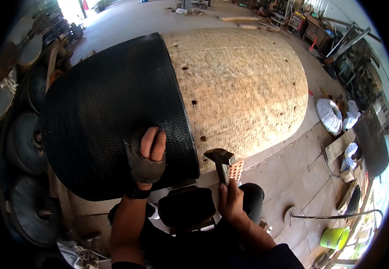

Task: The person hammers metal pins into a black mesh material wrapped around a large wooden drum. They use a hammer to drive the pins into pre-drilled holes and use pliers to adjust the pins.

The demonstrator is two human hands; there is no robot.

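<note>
A large barrel-shaped drum lies on its side in front of me. Its left part is a black, finely ridged covering (114,89); the right part is a tan, rough-grained surface (248,85) with several small dark holes. My left hand (147,157), in a grey glove with bare fingertips, rests against the black ridges near the seam, its fingers curled. Whatever those fingers may hold is hidden. In my right hand (231,201) is a hammer (220,157), gripped by the handle, its dark head raised beside the drum's lower tan edge.
Between my knees sits a dark padded seat-like shape (188,208). Round metal discs (28,136) line the left side. To the right are a white wrapped ring (329,115), boards, plastic bags and a yellow-green bucket (334,238). A curved metal rod (333,217) crosses the tiled floor.
</note>
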